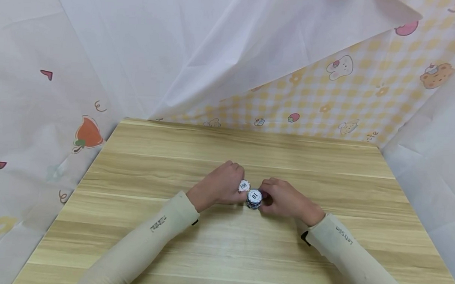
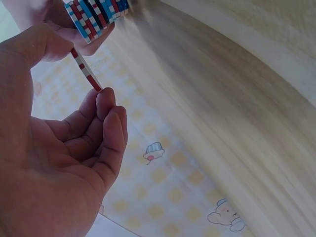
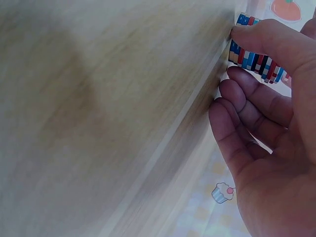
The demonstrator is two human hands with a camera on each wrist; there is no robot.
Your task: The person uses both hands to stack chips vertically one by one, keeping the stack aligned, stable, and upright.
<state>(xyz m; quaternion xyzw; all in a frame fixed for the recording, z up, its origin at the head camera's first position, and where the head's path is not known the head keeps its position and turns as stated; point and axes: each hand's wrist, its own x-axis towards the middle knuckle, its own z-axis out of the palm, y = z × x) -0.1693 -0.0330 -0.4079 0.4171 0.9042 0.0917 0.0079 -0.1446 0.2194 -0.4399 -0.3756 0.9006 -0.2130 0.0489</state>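
My left hand (image 1: pixel 225 185) pinches a single poker chip (image 1: pixel 244 185) between thumb and fingers, its white face marked 100. In the left wrist view that chip (image 2: pixel 86 70) is edge-on, with a red and white rim. Just to its right, a stack of poker chips (image 1: pixel 254 198) stands upright on the table, the top one marked 10. My right hand (image 1: pixel 283 199) holds the stack from the right, low down, with thumb and fingers on either side. Blue, red, white and black rims of the stack (image 3: pixel 257 61) show in the right wrist view.
The light wood table (image 1: pixel 221 253) reaches back to a wall hung with yellow checked cloth (image 1: pixel 311 99). White sheeting (image 1: pixel 201 50) hangs in front of part of it. Another patterned sheet (image 1: pixel 31 119) borders the left side.
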